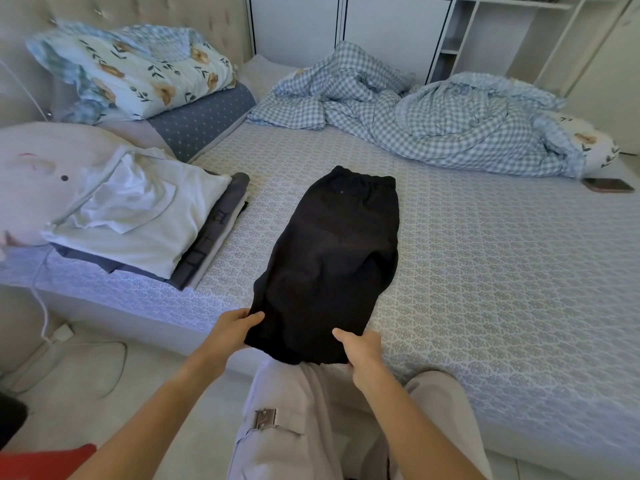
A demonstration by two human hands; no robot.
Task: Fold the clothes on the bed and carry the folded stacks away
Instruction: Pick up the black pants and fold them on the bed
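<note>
While both hands pinch its near hem, the black garment lies flat on the bed.
Left hand grips the lower-left corner, right hand the lower-right corner, at the frame's lower centre; the waistband reaches away toward mid-frame. Over at centre left sits a folded stack, white piece on top, well apart from the hands.
</note>
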